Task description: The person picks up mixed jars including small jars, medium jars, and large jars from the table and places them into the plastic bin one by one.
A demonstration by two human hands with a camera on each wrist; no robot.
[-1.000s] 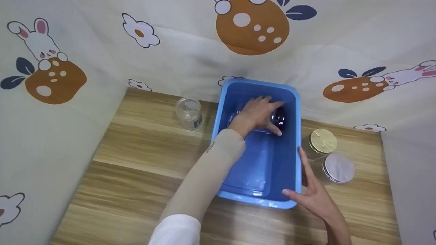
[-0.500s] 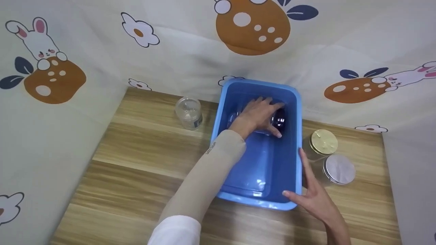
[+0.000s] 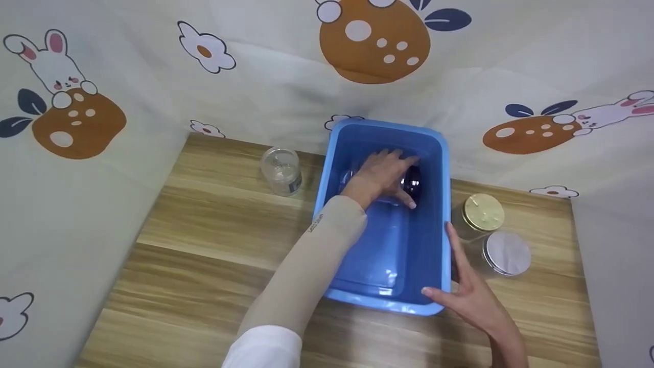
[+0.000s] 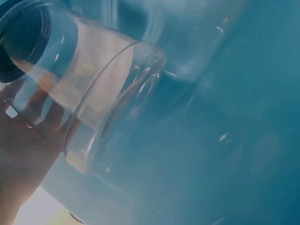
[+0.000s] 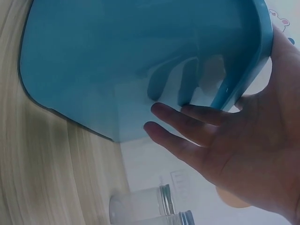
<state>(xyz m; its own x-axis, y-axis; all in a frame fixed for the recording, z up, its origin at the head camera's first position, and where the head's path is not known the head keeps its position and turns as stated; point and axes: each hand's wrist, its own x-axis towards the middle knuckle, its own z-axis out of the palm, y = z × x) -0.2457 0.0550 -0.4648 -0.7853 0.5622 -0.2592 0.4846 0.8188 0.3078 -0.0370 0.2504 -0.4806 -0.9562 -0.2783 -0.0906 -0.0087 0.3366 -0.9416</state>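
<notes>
While the left hand (image 3: 383,174) clasps the clear jar (image 4: 96,79) in the blue tub (image 3: 375,245), near its far edge, the right hand (image 3: 469,292) pinches the rim (image 3: 445,199); jar likely rigid, slick: hold mid-body.

Left arm (image 3: 283,296) slants forward and across to the right, beige sleeve (image 3: 332,225) down to the wrist, white cloth (image 3: 268,347) nearer the body; left hand (image 3: 380,175) back uppermost, fingers (image 3: 384,156) fanned and bent, thumb set wide. Right forearm (image 3: 505,332) bare, angled forward and leftward; right hand (image 3: 466,287) has index finger reaching forward, thumb out to the left, remaining fingers slightly spread.
</notes>
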